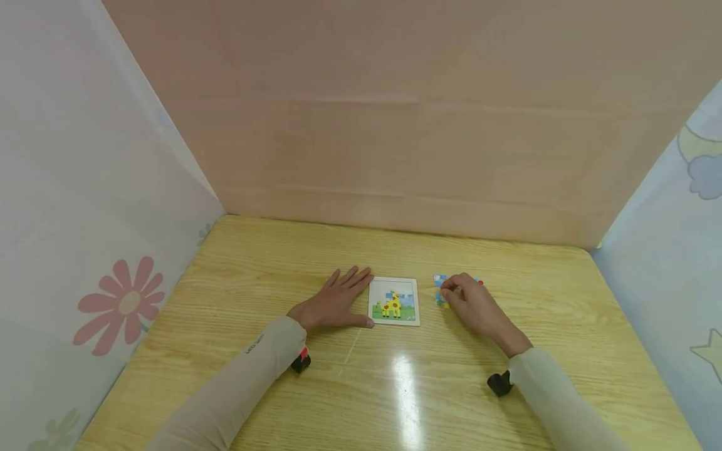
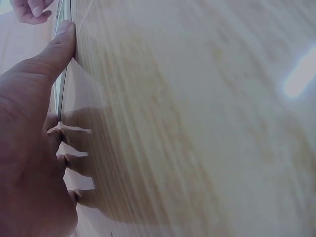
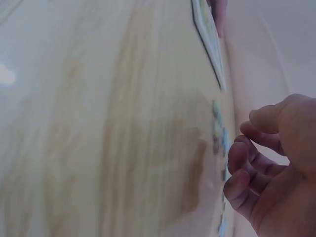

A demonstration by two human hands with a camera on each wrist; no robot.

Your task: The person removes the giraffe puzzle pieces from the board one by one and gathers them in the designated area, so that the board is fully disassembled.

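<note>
A square white-framed puzzle tray lies on the table, partly filled with pieces that show a yellow giraffe on green. My left hand lies beside it with fingers spread, its thumb at the near left corner and fingertips by the far left corner. Blue and multicoloured loose puzzle pieces lie right of the tray. Over them is my right hand, covering some. In the right wrist view its fingers are loosely bent, thumb tip close to the index fingertip, and no piece shows between them.
The wooden table meets a plain tan backdrop behind. Patterned cloth walls stand at left and right. A black wrist device sits under the right cuff, another under the left.
</note>
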